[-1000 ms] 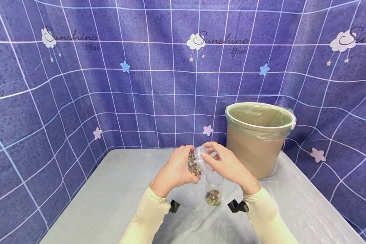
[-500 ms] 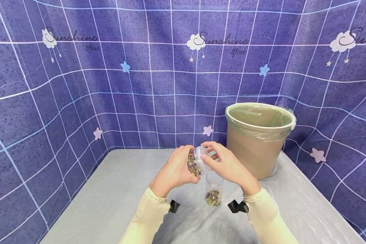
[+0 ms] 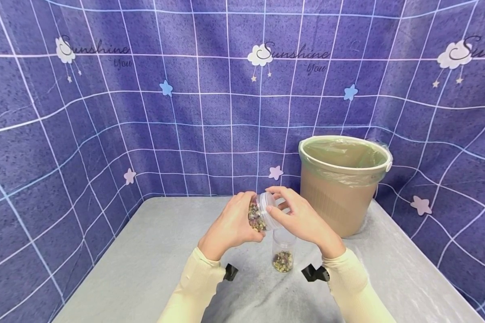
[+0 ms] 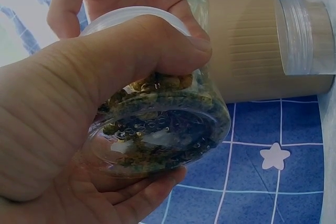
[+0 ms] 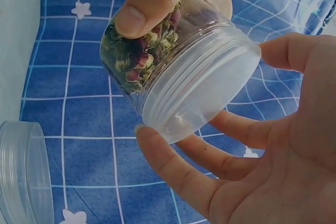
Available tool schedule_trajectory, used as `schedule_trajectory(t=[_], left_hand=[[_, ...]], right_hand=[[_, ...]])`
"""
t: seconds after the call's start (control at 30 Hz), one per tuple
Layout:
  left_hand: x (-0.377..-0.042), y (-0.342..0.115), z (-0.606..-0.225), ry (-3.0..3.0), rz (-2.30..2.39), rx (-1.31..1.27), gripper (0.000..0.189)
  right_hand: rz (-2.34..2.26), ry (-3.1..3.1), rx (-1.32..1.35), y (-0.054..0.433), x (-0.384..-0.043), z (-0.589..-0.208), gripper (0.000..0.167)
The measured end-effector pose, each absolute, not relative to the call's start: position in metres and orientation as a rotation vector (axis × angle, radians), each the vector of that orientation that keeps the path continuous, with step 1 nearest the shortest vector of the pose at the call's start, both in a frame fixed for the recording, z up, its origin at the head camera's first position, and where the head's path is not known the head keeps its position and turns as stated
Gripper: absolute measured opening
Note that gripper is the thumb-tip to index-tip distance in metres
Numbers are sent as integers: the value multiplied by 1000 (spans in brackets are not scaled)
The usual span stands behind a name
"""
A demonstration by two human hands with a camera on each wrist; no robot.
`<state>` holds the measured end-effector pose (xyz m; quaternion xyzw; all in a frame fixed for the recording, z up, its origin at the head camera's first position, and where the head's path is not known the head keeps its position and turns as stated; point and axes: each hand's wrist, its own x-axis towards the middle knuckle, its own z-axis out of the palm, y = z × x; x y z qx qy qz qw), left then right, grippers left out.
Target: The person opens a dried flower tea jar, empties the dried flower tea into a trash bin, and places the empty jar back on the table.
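Right grip [image 3: 302, 216] slightly farther around lid [image 5: 202, 85] — jar [image 3: 256, 216] within left grip [image 3: 231, 225].

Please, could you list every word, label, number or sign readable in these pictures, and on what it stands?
"Sunshine You": purple backdrop, left and again at centre.
"Sun": same backdrop, right, cut off by the picture's edge.
Too blurred to read: faint marks on the held jar, at its base.
None seen on the standing jar or the bin.
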<state>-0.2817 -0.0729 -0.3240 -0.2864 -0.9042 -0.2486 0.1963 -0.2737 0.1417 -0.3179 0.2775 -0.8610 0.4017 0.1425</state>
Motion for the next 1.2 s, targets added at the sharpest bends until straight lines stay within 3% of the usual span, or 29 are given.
schedule_trajectory(t=[1.2], left_hand=[[-281,-76,-323,-2539,-707,-798,85]], right_hand=[[1204,-2414,924,142,-271,-317,57]])
